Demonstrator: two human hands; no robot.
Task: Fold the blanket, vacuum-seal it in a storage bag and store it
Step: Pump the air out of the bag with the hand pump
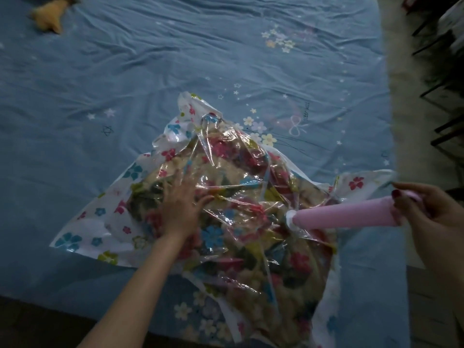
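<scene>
A clear storage bag printed with coloured flowers lies crumpled on the bed. Inside it shows the folded flowery blanket. My left hand presses flat on top of the bag with fingers spread. A pink hand pump lies nearly level, its tip set on the white valve on the bag's right side. My right hand grips the pump's handle end at the right.
The blue bed sheet with star and flower prints spreads all around the bag. A yellow soft toy lies at the far left corner. The bed's right edge meets a pale floor, with dark furniture legs beyond.
</scene>
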